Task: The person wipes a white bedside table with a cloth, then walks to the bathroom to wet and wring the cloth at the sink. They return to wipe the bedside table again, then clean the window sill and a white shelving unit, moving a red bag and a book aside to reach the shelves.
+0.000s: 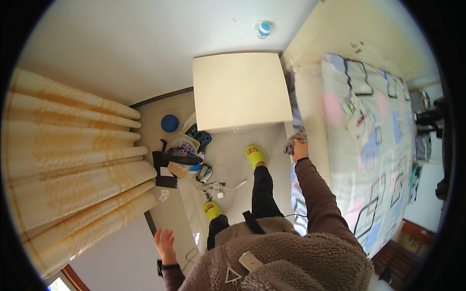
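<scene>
My right hand (300,149) grips a crumpled grey-brown cloth (295,140) beside the bed's near side. My left hand (166,246) is held out at the lower left with its fingers apart and nothing in it. A cream cabinet (243,91) with a bare flat top stands ahead of me against the wall, left of the cloth. The bed (375,145) on my right carries a pale patterned cover with pink and blue patches. Some small items (360,116), too blurred to name, lie on the cover.
Cables with a white plug (220,195) lie on the floor between my yellow-green slippers (255,156). Left of the cabinet are a heap of bags and boxes (185,152) and a blue round object (169,123). Yellow-patterned curtains (80,163) hang at the left.
</scene>
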`<state>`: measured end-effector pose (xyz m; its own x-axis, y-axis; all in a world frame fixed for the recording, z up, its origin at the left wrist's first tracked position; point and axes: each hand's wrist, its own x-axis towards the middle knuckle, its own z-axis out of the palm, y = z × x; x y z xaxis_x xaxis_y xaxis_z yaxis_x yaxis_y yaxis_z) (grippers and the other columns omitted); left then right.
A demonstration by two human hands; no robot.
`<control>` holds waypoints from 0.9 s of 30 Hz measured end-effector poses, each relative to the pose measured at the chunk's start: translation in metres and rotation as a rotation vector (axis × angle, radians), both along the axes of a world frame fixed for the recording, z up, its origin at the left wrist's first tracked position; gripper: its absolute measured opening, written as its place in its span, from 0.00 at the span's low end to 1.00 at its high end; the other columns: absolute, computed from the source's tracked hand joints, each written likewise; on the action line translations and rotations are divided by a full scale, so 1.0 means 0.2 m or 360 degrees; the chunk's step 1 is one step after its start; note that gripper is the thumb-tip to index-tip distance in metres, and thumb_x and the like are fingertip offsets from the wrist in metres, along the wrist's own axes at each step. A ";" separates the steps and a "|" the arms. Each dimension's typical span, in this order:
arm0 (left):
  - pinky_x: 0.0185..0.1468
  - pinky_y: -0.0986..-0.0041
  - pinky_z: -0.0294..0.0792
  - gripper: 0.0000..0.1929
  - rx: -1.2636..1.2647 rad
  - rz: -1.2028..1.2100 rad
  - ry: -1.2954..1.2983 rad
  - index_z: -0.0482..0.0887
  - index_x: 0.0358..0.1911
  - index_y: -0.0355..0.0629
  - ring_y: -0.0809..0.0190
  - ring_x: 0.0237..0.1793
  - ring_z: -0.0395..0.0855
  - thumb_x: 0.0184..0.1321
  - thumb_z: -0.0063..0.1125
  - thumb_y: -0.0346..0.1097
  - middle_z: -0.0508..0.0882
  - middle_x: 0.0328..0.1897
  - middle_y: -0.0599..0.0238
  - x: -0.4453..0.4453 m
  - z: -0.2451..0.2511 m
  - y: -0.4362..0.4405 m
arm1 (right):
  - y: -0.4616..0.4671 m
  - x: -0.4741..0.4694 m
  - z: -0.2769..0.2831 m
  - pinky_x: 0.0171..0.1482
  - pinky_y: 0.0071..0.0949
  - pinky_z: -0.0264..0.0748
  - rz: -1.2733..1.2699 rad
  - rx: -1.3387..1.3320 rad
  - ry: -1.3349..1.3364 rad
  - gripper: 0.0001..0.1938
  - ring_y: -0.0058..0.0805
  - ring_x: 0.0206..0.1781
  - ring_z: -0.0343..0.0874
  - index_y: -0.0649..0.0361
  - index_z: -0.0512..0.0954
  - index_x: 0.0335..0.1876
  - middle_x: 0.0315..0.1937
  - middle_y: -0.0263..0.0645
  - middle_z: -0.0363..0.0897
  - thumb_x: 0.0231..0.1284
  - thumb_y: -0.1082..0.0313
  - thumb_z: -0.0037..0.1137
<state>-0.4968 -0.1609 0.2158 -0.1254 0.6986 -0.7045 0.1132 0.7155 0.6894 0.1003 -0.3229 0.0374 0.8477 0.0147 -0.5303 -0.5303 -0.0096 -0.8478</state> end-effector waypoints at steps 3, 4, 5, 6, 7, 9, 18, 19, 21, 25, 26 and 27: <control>0.42 0.74 0.68 0.23 -0.0278 0.0401 0.0027 0.66 0.57 0.44 0.59 0.44 0.79 0.60 0.52 0.42 0.78 0.47 0.58 0.20 0.14 -0.23 | 0.17 0.28 -0.25 0.39 0.41 0.75 -0.0435 -0.0269 0.0104 0.27 0.39 0.44 0.75 0.46 0.62 0.60 0.49 0.38 0.71 0.53 0.74 0.53; 0.42 0.74 0.68 0.23 -0.0258 0.0249 -0.0049 0.65 0.57 0.43 0.58 0.43 0.79 0.60 0.52 0.41 0.79 0.46 0.58 0.30 0.20 -0.30 | 0.24 0.33 -0.31 0.43 0.38 0.75 -0.0317 -0.0219 0.0124 0.31 0.40 0.46 0.73 0.55 0.59 0.64 0.51 0.46 0.71 0.51 0.75 0.54; 0.41 0.74 0.69 0.23 -0.0269 0.0151 -0.0097 0.65 0.57 0.42 0.58 0.43 0.79 0.60 0.52 0.41 0.79 0.44 0.59 0.42 0.25 -0.37 | 0.37 0.29 -0.39 0.42 0.38 0.76 -0.0181 -0.0918 -0.0104 0.31 0.41 0.42 0.74 0.55 0.60 0.64 0.50 0.46 0.71 0.52 0.73 0.55; 0.40 0.75 0.70 0.22 -0.0374 0.0113 0.0125 0.66 0.56 0.40 0.59 0.42 0.81 0.60 0.53 0.39 0.80 0.42 0.59 0.54 0.27 -0.39 | 0.51 0.21 -0.45 0.40 0.39 0.77 -0.0005 -0.1616 -0.0312 0.30 0.41 0.39 0.75 0.56 0.61 0.63 0.49 0.47 0.72 0.52 0.71 0.56; 0.40 0.75 0.71 0.21 -0.0436 0.0117 0.0167 0.67 0.56 0.40 0.59 0.41 0.81 0.61 0.53 0.38 0.81 0.42 0.59 0.65 0.30 -0.41 | 0.64 0.07 -0.48 0.36 0.41 0.78 -0.0029 -0.1018 -0.0207 0.28 0.39 0.34 0.76 0.57 0.64 0.60 0.44 0.44 0.74 0.51 0.66 0.56; 0.40 0.75 0.71 0.20 -0.0501 0.0121 0.0249 0.68 0.54 0.38 0.60 0.40 0.82 0.61 0.52 0.37 0.81 0.42 0.59 0.85 0.35 -0.40 | 0.84 -0.28 -0.38 0.25 0.31 0.72 0.0571 0.0179 0.0570 0.28 0.30 0.26 0.74 0.58 0.64 0.58 0.35 0.37 0.74 0.47 0.75 0.54; 0.39 0.76 0.72 0.14 -0.0333 0.0314 0.0339 0.73 0.51 0.40 0.62 0.39 0.83 0.61 0.50 0.31 0.83 0.40 0.61 1.00 0.44 -0.44 | 1.70 0.34 -0.19 0.49 0.39 0.68 0.1472 -0.0633 -0.0844 0.18 0.45 0.47 0.70 0.58 0.75 0.47 0.43 0.50 0.70 0.46 0.76 0.55; 0.39 0.76 0.72 0.14 -0.0393 0.0413 0.0381 0.73 0.51 0.40 0.61 0.39 0.83 0.61 0.50 0.31 0.83 0.40 0.61 0.99 0.43 -0.49 | 1.72 0.47 -0.20 0.49 0.41 0.69 0.1409 -0.0890 -0.1327 0.21 0.48 0.49 0.67 0.55 0.73 0.51 0.49 0.49 0.63 0.47 0.74 0.57; 0.38 0.75 0.73 0.15 -0.0464 0.0560 0.0411 0.73 0.51 0.39 0.61 0.39 0.83 0.61 0.50 0.32 0.83 0.40 0.60 1.00 0.41 -0.62 | 1.82 0.55 -0.24 0.50 0.43 0.70 0.1300 -0.1073 -0.1254 0.20 0.49 0.48 0.68 0.54 0.73 0.51 0.49 0.48 0.63 0.48 0.73 0.57; 0.38 0.74 0.73 0.14 -0.0627 0.0763 0.0446 0.75 0.49 0.38 0.60 0.38 0.83 0.60 0.50 0.32 0.83 0.39 0.60 1.05 0.41 -0.81 | 1.79 -0.21 -0.32 0.46 0.43 0.65 0.2296 -0.0739 -0.1954 0.14 0.42 0.46 0.70 0.54 0.75 0.40 0.40 0.42 0.73 0.44 0.75 0.50; 0.39 0.74 0.73 0.14 -0.0640 0.0811 0.0436 0.75 0.48 0.37 0.60 0.39 0.83 0.59 0.52 0.32 0.83 0.39 0.60 1.06 0.42 -0.84 | 1.68 -0.47 -0.30 0.46 0.45 0.65 0.2586 -0.0578 -0.1592 0.14 0.45 0.44 0.71 0.55 0.75 0.37 0.39 0.43 0.74 0.42 0.78 0.46; 0.39 0.74 0.73 0.14 -0.0562 0.0771 0.0379 0.75 0.48 0.37 0.60 0.39 0.83 0.59 0.52 0.33 0.83 0.39 0.59 1.07 0.43 -0.86 | 1.54 -0.69 -0.26 0.46 0.45 0.66 0.2817 -0.0283 -0.1389 0.11 0.46 0.44 0.71 0.56 0.76 0.35 0.38 0.45 0.74 0.44 0.76 0.49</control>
